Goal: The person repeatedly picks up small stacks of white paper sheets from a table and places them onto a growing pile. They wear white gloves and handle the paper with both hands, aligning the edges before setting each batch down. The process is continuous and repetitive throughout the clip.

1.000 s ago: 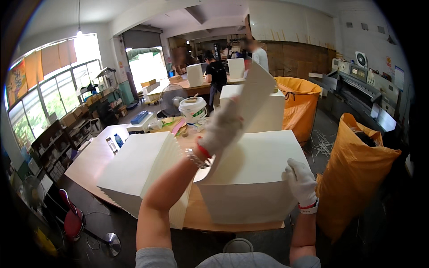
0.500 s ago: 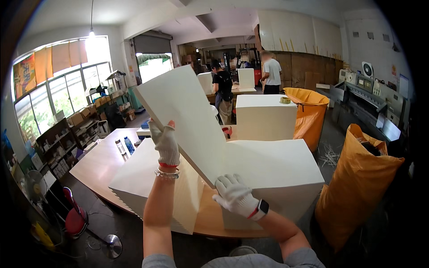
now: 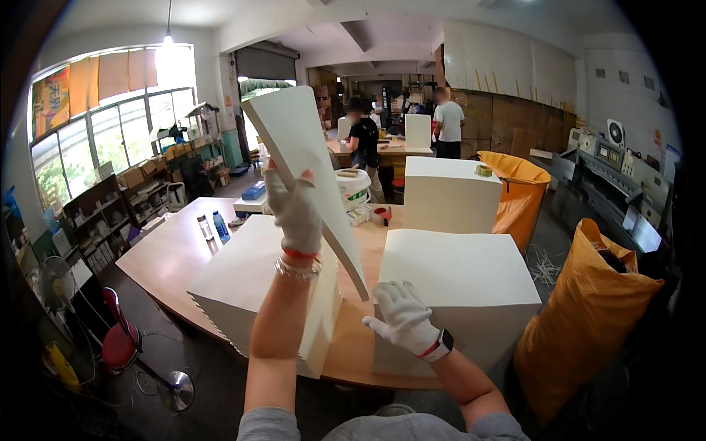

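My left hand (image 3: 294,213), in a white knit glove, grips a thick white slab (image 3: 305,154) by its left edge. The slab stands tilted in the air above the table; whether it is one board or a bundle of sheets I cannot tell. My right hand (image 3: 401,316), gloved as well, has its fingers spread at the near left corner of the right white stack (image 3: 460,268). Under my left forearm lies another white stack (image 3: 235,264), its layered edges jagged along the front. Between the two stacks the wooden table (image 3: 360,345) shows.
Behind the right stack stands a tall white stack (image 3: 460,195) with a tape roll (image 3: 483,170) on top. Two orange sacks (image 3: 588,316) stand on the right. Two bottles (image 3: 220,226) and a white bucket (image 3: 353,187) are on the table. Two people work farther back.
The slab has lifted off the right stack and turned steeper, swinging left in my left hand's grip. My right hand has come away from the slab's lower edge, fingers spread.
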The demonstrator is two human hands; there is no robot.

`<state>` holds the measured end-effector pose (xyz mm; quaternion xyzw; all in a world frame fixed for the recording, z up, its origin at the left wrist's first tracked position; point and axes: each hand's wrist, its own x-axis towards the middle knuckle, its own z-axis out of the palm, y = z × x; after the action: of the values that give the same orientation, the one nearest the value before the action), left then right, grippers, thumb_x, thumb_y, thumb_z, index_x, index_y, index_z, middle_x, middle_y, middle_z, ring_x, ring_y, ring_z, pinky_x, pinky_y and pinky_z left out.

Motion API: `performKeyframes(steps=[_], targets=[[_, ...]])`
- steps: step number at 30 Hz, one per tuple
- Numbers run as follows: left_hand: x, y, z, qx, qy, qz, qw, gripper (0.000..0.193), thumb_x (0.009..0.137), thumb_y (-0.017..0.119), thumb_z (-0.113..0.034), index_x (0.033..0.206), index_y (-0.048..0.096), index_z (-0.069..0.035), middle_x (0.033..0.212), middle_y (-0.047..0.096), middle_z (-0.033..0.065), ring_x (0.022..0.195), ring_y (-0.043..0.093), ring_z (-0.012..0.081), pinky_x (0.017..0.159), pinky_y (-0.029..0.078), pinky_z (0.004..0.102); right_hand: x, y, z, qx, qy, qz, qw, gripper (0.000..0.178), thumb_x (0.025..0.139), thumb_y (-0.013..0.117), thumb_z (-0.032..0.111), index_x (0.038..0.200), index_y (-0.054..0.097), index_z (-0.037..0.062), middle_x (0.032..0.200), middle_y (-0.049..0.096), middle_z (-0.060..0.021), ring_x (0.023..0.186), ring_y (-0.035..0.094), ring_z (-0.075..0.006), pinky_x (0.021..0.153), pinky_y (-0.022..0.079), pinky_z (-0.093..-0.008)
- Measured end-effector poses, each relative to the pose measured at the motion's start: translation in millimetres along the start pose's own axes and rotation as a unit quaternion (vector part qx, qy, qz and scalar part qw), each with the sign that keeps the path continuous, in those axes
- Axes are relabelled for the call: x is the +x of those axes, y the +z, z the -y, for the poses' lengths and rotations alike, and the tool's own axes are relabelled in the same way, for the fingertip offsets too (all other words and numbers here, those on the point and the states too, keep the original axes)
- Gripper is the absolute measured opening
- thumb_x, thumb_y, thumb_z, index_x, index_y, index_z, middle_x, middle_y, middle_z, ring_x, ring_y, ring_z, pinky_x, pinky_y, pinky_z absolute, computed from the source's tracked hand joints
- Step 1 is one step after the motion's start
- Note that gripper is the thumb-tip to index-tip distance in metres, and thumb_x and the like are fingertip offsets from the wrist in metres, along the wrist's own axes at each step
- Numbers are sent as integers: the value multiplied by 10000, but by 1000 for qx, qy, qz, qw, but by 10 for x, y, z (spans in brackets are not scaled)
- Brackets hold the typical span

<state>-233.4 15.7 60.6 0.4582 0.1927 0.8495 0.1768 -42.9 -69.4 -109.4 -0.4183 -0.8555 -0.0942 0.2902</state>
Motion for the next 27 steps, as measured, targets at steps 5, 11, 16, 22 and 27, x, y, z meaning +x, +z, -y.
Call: performKeyframes(steps=[5, 11, 16, 22, 27], targets=[[-568, 7, -253, 117, 271, 59, 954, 509, 952, 625, -14, 1442, 489, -1, 1304, 617, 136, 1107, 645, 212, 919, 541, 327, 468, 201, 355, 302, -8, -261, 917, 816, 893, 776, 344, 1493, 360, -21, 1427, 507, -213, 1313, 513, -337, 1082, 430, -459], [-613, 318, -500, 238, 401, 192, 864, 827, 775, 730, 8, 1530, 402, -73, 1512, 459, 273, 1376, 460, 507, 1086, 483, 508, 741, 1321, 14, 866, 36, -76, 492, 594, 1033, 578, 353, 1510, 377, 60, 1420, 526, -128, 1313, 534, -272, 1133, 443, -410], [-118, -54, -156, 297, 241, 308, 871, 682, 847, 652, -6, 1495, 441, -26, 1468, 521, 238, 1323, 542, 419, 1111, 462, 398, 1198, 1147, 693, 706, 32, -244, 664, 487, 991, 614, 128, 1431, 438, 16, 1366, 550, -156, 1277, 562, -282, 1024, 541, -401], [531, -2481, 81, 559, -22, 323, 763, 436, 965, 640, -224, 1381, 575, -111, 1252, 683, 192, 1136, 668, 343, 979, 522, 429, 1434, 1230, 832, 683, 314, 39, 659, 474, 936, 714, 196, 1271, 449, -11, 977, 641, -100, 814, 679, -164, 635, 580, -290], [491, -3724, -265, 622, -245, 286, 687, 417, 974, 594, -290, 1347, 635, -109, 1181, 720, 144, 1092, 677, 242, 967, 518, 346, 1137, 858, 879, 363, 127, 54, 921, 805, 933, 665, 541, 1402, 423, -67, 1184, 617, -297, 991, 695, -344, 764, 585, -423]])
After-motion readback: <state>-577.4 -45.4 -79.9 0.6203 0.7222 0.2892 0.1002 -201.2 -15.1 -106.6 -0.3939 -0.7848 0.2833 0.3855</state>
